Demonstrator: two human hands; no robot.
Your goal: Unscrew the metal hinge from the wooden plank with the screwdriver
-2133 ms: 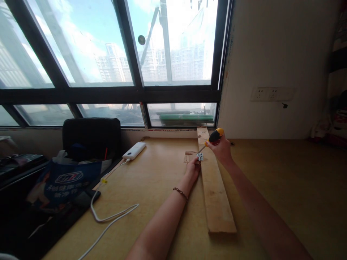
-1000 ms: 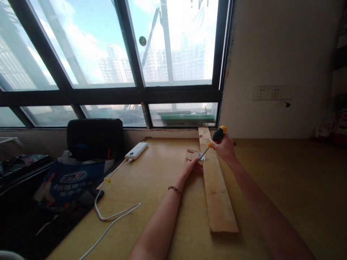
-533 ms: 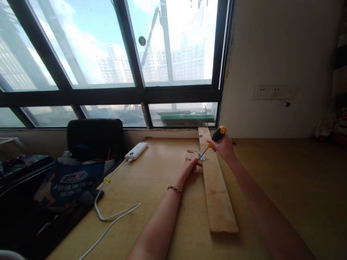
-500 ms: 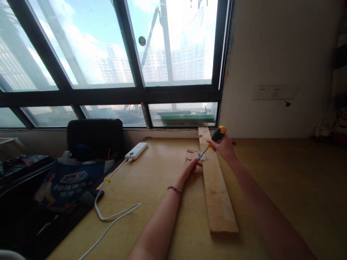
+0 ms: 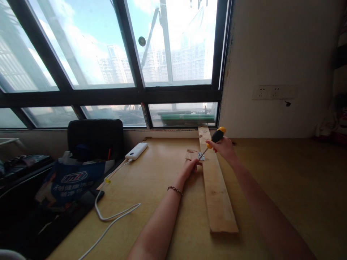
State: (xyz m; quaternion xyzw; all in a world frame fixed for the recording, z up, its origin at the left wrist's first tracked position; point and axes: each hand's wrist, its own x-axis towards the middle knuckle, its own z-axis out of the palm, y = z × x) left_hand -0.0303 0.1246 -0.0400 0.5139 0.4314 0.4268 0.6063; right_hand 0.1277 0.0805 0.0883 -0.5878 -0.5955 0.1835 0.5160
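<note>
My right hand (image 5: 225, 147) is closed round the lower handle of a black-and-yellow screwdriver (image 5: 217, 135). The screwdriver leans, its shaft running down left to a small silver hinge (image 5: 201, 156). That hinge lies across the seam between a long wooden plank (image 5: 218, 191) and a short wooden board (image 5: 191, 154). My left hand (image 5: 191, 166) grips the near edge of the short board, with the thumb close to the screwdriver's tip. Whether a screw sits under the tip is too small to make out.
On the wooden table (image 5: 162, 187), a white power bank (image 5: 136, 151) lies at the left edge, its white cable (image 5: 119, 215) looping toward me. A black chair (image 5: 94, 139) and a blue bag (image 5: 73, 180) stand at left. The window is behind, with wall sockets (image 5: 273, 92) at right.
The top of the screwdriver handle has tipped slightly left and down, and my right hand has shifted a little with it. My left hand, the plank and the short board keep their places.
</note>
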